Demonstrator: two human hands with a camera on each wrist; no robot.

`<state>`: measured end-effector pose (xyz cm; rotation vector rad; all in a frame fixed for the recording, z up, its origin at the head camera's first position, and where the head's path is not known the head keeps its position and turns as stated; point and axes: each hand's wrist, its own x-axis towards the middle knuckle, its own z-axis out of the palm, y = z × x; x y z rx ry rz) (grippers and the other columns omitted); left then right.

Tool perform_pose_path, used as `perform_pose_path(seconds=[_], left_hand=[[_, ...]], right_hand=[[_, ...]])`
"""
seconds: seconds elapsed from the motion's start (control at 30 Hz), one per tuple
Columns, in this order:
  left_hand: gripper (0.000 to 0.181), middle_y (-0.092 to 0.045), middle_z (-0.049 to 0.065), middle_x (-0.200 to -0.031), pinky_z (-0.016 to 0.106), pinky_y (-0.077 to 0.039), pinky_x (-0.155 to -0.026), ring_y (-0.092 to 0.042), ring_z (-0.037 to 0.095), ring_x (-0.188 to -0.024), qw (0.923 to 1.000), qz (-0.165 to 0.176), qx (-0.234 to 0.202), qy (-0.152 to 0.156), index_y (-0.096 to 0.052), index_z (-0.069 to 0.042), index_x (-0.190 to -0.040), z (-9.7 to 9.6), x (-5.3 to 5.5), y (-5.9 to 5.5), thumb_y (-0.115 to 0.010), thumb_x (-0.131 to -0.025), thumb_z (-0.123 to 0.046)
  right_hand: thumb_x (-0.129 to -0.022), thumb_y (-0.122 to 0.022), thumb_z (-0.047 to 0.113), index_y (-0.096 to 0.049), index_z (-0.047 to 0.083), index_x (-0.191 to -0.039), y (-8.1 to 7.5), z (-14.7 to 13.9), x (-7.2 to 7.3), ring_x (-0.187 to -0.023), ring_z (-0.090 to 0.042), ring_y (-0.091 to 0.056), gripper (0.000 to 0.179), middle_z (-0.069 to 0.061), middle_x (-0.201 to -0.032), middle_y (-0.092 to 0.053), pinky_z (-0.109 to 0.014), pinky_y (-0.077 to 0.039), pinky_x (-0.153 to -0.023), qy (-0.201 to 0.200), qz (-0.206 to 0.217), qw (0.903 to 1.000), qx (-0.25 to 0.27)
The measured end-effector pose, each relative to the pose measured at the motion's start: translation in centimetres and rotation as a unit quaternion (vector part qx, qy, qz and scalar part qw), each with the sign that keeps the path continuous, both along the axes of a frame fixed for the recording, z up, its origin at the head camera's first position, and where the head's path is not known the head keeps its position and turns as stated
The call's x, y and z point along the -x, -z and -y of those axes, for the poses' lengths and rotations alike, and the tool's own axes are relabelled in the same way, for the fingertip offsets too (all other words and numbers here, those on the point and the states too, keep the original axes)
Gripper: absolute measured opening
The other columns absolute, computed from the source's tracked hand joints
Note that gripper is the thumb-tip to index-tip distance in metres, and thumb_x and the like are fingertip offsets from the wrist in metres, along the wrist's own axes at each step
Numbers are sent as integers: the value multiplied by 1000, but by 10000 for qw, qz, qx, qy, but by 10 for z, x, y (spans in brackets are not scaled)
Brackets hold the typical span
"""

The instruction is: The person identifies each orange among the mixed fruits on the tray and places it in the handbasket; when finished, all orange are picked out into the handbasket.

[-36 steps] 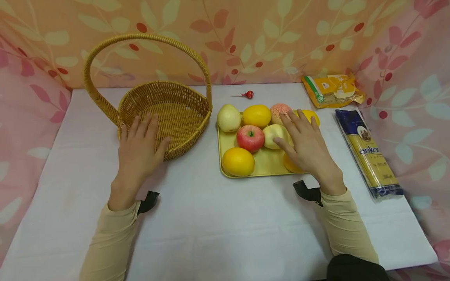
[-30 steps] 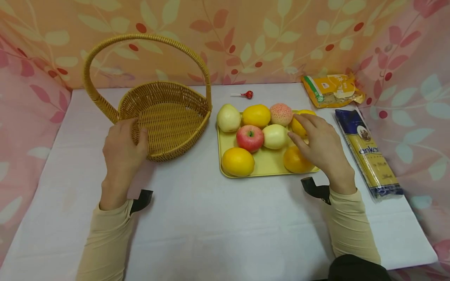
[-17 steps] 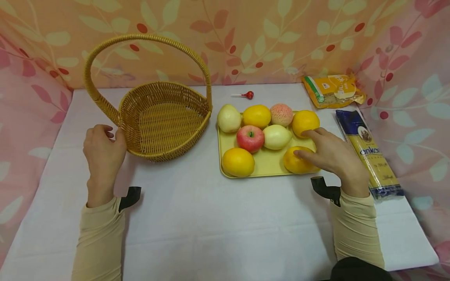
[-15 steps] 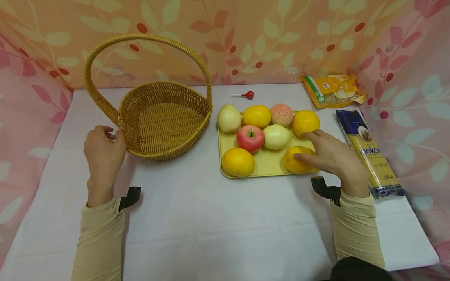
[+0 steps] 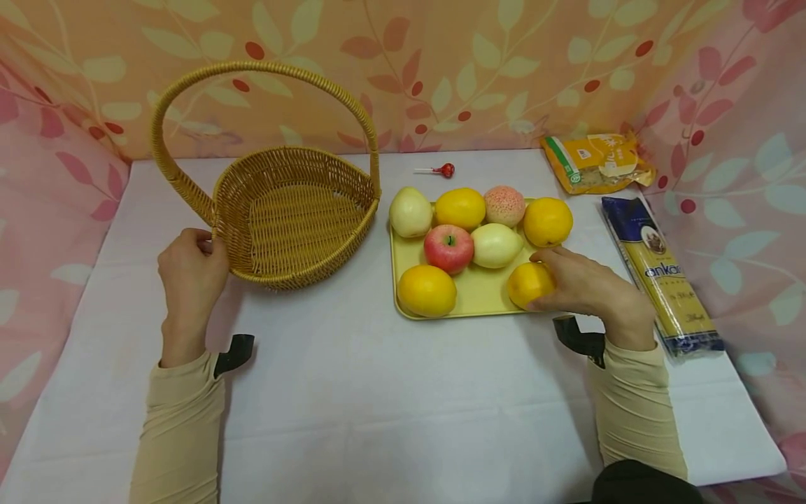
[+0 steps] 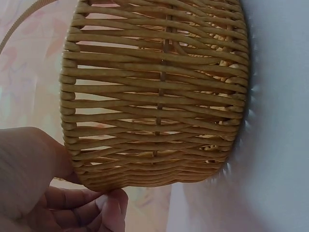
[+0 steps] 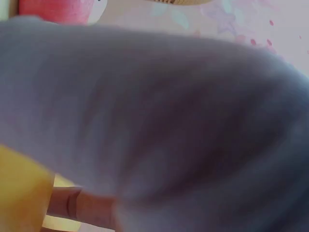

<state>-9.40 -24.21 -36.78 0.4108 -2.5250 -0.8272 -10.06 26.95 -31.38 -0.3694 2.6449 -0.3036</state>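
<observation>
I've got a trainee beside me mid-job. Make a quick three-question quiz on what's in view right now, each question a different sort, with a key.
1. What does the left grip pinch?
A) the orange bag
B) the rim of the wicker basket
C) the blue-and-gold packet

2. True or false: the lollipop lies beyond the tray, on the white cloth.

3. Where on the tray is the yellow fruit that the right grip holds?

Key:
1. B
2. True
3. At the right corner nearest the person
</observation>
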Motion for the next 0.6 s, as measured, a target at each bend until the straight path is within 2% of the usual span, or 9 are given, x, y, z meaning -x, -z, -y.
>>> perform_pose_path(seconds=[0.17, 0.4, 0.6], left_hand=[[31, -64, 29, -84, 37, -37, -66, -58, 42, -77, 10000, -64, -13, 8, -65, 15, -99, 0, 0, 1, -46, -89, -8], [32, -65, 28, -85, 36, -37, -66, -59, 41, -78, 10000, 45, -75, -32, -65, 14, -100, 1, 0, 1, -46, -89, -9], [32, -65, 30, -87, 41, -39, -68, -59, 43, -80, 10000, 84, -22, 15, -64, 15, -101, 0, 0, 0, -45, -89, -8]], right_hand=[[-74, -81, 36, -52, -2, -132, 0, 1, 2, -106, -37, -57, 74, -25, -130, -58, -60, -43, -95, -69, -107, 9999, -31], [-73, -81, 39, -58, 4, -123, -1, 0, 2, -90, -27, -57, 66, -15, -112, -66, -49, -48, -84, 37, -184, 9998, -60], [-73, -80, 43, -57, 3, -126, -6, -3, 0, -92, -29, -58, 70, -17, -114, -65, -48, -47, -84, 8, -538, 9985, 79]])
